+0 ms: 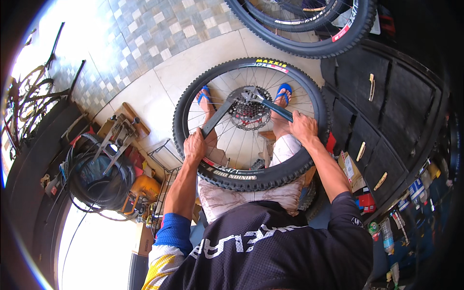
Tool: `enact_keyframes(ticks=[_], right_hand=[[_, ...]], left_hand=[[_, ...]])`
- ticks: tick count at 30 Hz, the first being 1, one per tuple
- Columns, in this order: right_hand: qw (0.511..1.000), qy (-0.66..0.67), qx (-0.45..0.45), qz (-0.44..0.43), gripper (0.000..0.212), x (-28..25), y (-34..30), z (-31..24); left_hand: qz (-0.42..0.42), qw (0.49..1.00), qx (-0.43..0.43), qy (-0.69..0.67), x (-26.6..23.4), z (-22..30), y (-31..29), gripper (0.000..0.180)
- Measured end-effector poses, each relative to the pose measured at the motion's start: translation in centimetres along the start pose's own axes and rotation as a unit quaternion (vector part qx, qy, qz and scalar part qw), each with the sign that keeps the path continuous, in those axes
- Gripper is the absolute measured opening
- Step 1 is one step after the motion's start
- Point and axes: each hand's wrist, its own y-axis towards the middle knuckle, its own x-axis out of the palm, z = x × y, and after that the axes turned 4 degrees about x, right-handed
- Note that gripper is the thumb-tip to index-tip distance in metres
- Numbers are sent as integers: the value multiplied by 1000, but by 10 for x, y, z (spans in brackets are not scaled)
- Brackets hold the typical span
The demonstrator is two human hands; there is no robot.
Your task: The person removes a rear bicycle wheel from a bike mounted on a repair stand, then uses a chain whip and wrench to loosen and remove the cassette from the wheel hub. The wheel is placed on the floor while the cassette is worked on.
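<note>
A bicycle wheel (316,96) with a black knobby tyre lies across my lap, its cassette (251,116) facing up at the hub. My left hand (195,145) is closed round the end of a chain whip (220,116), a long flat grey bar reaching up to the cassette. Closed on the dark handle of an adjustable wrench (273,108) is my right hand (303,127); the wrench's jaws sit over the hub centre. The two tools meet there in a V. What lies between the jaws is too small to make out.
Two more wheels (299,48) rest at the far right, by a black drawer cabinet (353,111). Coiled black tyres or hoses (77,183) and an orange tool (145,188) crowd the left. My feet in blue sandals (284,92) show through the spokes.
</note>
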Motion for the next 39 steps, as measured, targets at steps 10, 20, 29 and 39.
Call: enact_keyframes(ticks=[10, 20, 29, 39], right_hand=[[982, 7, -188, 4, 21, 18, 152, 73], [976, 145, 35, -156, 101, 45, 257, 61], [466, 777, 379, 186, 55, 84, 258, -14], [764, 543, 345, -42, 19, 108, 363, -81]], left_hand=[[10, 1000, -24, 15, -11, -8, 12, 17], [10, 1000, -28, 9, -12, -6, 6, 13], [19, 1000, -10, -10, 0, -16, 7, 12], [21, 998, -13, -55, 10, -24, 10, 8]])
